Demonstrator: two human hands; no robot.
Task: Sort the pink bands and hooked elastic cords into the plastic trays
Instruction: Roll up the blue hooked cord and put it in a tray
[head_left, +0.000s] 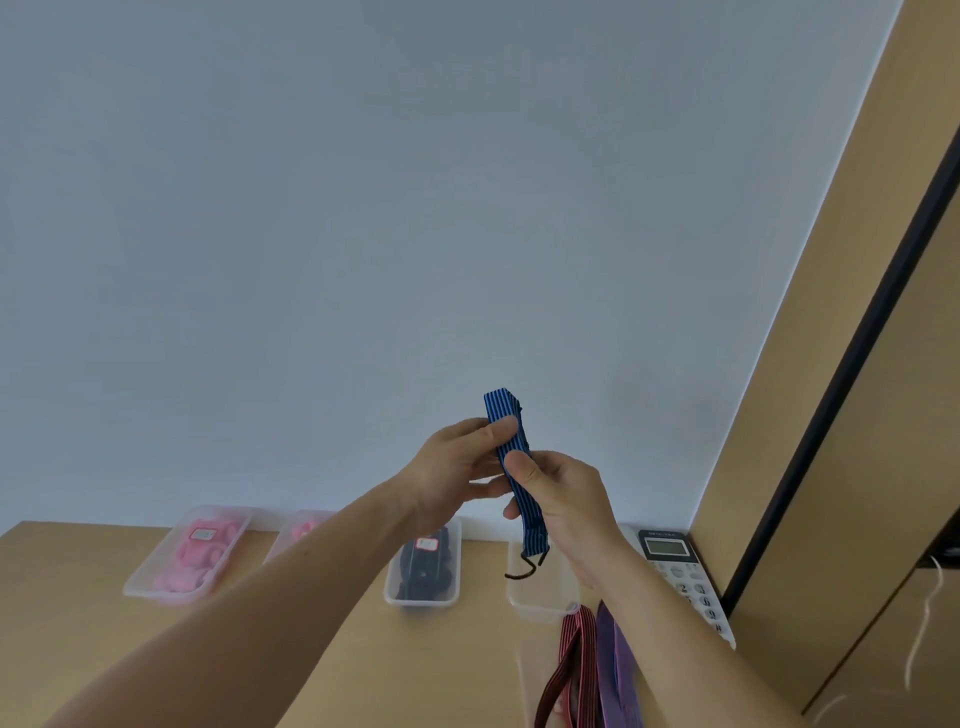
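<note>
The left hand (457, 467) pinches the upper part of the blue striped elastic cord (506, 415). The right hand (561, 499) grips its middle, close beside the left. The folded cord stands almost upright in the air, top leaning slightly left. Its dark hook (524, 566) hangs above a clear tray (540, 597) near the desk's (78, 649) back edge.

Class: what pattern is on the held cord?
Blue with dark stripes, the elastic cord; head view.
</note>
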